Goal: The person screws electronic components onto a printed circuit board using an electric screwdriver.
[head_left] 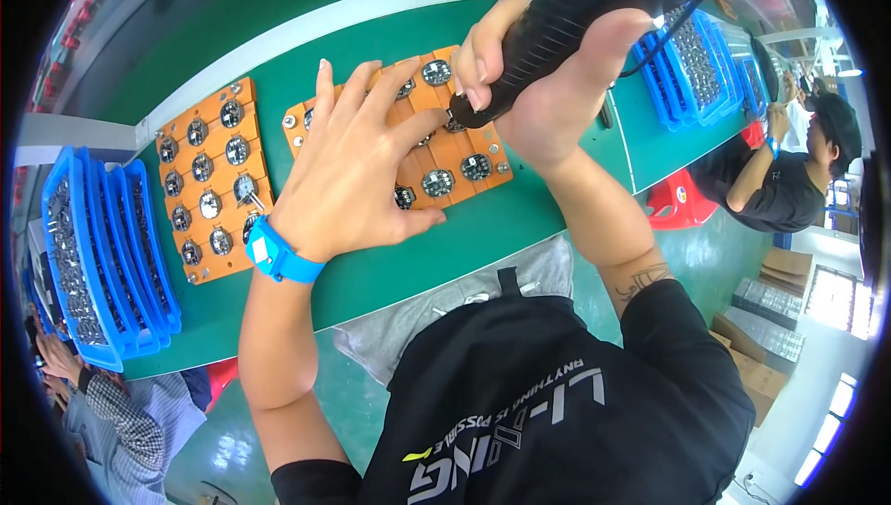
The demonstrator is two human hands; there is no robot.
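A black electric screwdriver (566, 27) is gripped in my right hand (548, 120), its tip pointing down at a small round part near the middle of an orange fixture plate (487, 138). My fingers partly hide the tip. My left hand (357, 166) lies spread over the same plate, its index fingertip beside the screwdriver tip. Rows of round dark parts, like small circuit boards, sit in the plate, some covered by this hand. To the left lies a second orange fixture plate (217, 136) holding similar round parts. A blue band (295, 266) circles my left wrist.
The plates lie on a green table (371, 291). Stacked blue trays (113, 347) of small parts stand at its left end, more blue trays (691, 115) at the right. One person (789, 180) works at the right, another (139, 431) at the left. A red stool (682, 203) stands nearby.
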